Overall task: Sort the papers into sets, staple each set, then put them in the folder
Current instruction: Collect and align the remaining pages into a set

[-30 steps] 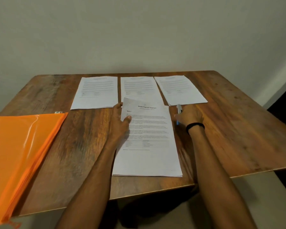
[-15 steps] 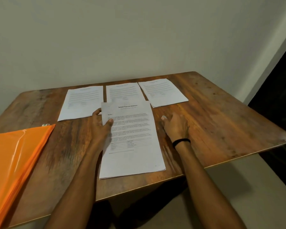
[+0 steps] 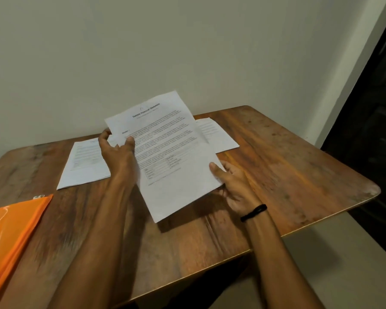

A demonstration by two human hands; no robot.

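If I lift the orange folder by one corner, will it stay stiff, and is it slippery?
The orange folder shines with glare, so it is probably smooth plastic and rather slippery. It looks thin, lying flat on the table, so it would likely sag from one corner and feel light.

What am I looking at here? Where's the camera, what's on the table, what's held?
No robot: these are a person's two bare hands. Every picture comes from one wide-angle camera worn on the head, looking forward and down. On the wooden table lie an orange folder at the near left, and a left sheet and a right sheet at the back. The left hand and right hand both grip a set of papers, headed Sample Financial Statement, raised and tilted above the table.
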